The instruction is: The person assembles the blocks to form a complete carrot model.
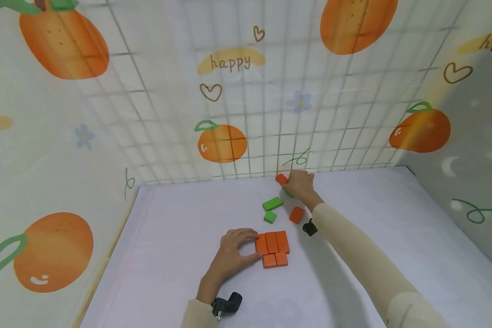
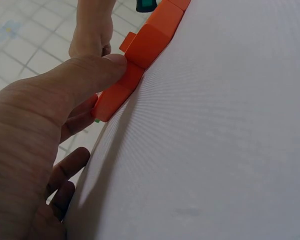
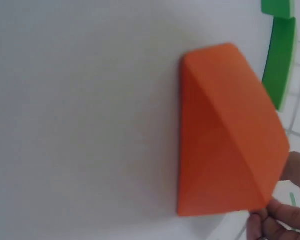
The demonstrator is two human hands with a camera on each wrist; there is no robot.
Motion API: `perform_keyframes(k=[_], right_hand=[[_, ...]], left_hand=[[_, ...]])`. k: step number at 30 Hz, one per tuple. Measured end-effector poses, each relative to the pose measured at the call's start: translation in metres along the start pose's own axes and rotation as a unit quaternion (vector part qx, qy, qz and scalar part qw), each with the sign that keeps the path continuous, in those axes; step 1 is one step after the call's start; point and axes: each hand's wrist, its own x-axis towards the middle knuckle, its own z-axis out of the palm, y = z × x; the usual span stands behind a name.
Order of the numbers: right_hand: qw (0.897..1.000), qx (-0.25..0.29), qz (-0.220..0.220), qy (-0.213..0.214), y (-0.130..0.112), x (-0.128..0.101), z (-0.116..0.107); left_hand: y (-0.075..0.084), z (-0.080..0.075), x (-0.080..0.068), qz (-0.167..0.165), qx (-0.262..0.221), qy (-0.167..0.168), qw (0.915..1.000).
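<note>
1. Bracing the orange block cluster with your left hand, thumb pressed on its edge, fingers relaxed.
2. Your right hand pinches an orange block by the far wall.
3. Judging by that, you're mid-pickup; next it needs carrying over and lining up flush.

The left hand presses its thumb against a row of flat orange rectangular blocks lying on the white tabletop. Farther off, the right hand reaches down near the row's far end.

Right hand covers most of a green block by the wall; its fingertips, cut off in the wrist view, sit under the orange block.
</note>
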Motion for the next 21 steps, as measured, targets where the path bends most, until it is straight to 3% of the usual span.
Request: perform_keyframes(k=[10,21], right_hand=[[0.994,0.05,-0.088,0.028,0.006,-0.027,-0.023],[0.97,0.119,-0.208,0.031,0.006,-0.101,-0.047]], left_hand=[[0.0,0.0,0.003,0.016,-0.001,0.013,0.9998],[0.002,0.001,0.0,-0.001,0.0,-0.001,1.0]])
